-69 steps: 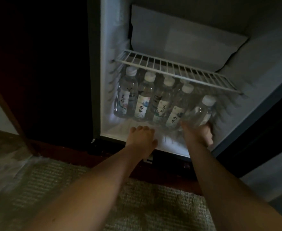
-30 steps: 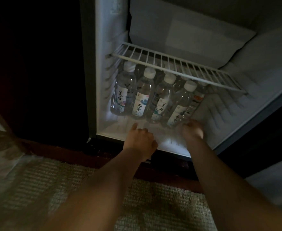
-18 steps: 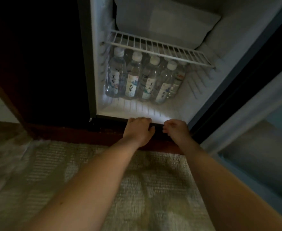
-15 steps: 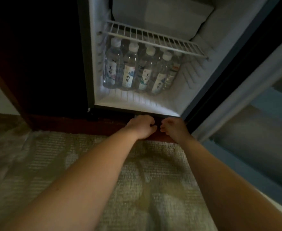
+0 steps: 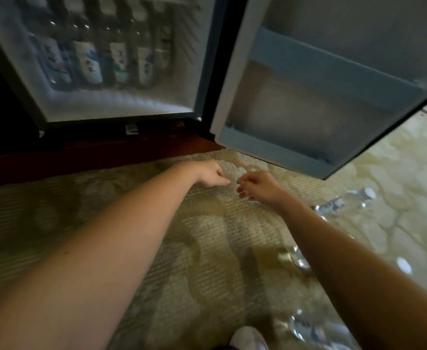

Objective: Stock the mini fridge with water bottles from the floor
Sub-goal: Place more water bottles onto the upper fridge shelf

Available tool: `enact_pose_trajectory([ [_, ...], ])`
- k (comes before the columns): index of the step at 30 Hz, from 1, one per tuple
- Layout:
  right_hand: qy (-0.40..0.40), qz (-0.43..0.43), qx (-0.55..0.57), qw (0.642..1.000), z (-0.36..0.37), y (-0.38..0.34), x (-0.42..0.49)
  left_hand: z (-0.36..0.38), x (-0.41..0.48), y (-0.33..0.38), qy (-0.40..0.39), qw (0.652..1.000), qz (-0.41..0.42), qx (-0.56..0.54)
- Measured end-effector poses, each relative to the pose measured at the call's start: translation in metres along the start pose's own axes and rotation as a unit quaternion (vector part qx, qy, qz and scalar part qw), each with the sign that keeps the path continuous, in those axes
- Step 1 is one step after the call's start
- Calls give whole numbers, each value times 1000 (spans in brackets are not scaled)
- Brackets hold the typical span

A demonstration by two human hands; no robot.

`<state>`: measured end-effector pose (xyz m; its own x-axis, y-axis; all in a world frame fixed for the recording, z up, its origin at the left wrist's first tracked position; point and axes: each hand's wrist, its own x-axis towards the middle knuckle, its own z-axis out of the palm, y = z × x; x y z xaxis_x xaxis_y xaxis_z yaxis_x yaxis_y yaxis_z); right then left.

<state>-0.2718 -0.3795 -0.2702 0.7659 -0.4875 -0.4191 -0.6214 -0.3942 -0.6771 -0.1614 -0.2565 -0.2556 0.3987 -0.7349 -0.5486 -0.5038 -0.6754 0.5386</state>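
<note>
The patterned carpet (image 5: 202, 248) fills the near half of the scene, and both my forearms stretch out over it. At the far left the mini fridge (image 5: 121, 104) stands open. Its door (image 5: 308, 109) swings out to the far right, with a blue rail (image 5: 333, 69) running across its inner side.

My left hand (image 5: 207, 174) hovers low over the carpet just in front of the fridge, its fingers loosely curled under and holding nothing. My right hand (image 5: 258, 186) is just beside it on the right, fingertips nearly meeting the left's. Its fingers are loosely bent too, and nothing is in its grasp.

A row of water bottles (image 5: 88, 61) stands upright at the back of the fridge's bottom compartment (too blurred for me to count). On the carpet, one bottle (image 5: 343, 204) lies on its side to the right of my right wrist, its white cap pointing right. More bottles (image 5: 306, 329) lie nearer on the right, partly hidden under my right forearm.
</note>
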Motion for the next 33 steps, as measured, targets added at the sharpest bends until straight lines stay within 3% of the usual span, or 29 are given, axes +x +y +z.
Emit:
enact_pose_trajectory([
  [2,10,31,-27,999,-15,20,-11,19,13,10,-29,999,8,-10],
  [5,35,47,-152,987,-38,44,-23,43,32,33,-58,997,36,-26],
  [8,62,51,-310,947,-61,62,-37,59,45,63,-66,994,82,-27],
  [13,86,95,-471,873,-89,89,-63,94,60,110,-114,985,132,10],
  [16,39,169,-481,859,-98,112,-72,109,65,134,-117,979,167,-2],
  [19,3,200,-457,867,-99,130,-77,118,66,141,-128,975,180,-13],
  [26,3,161,-453,877,-91,124,-60,119,73,123,-138,978,157,11],
  [30,26,117,-513,850,-82,104,-50,108,73,102,-143,981,134,4],
  [33,47,95,-507,856,-77,90,-41,98,71,79,-138,983,121,10],
])
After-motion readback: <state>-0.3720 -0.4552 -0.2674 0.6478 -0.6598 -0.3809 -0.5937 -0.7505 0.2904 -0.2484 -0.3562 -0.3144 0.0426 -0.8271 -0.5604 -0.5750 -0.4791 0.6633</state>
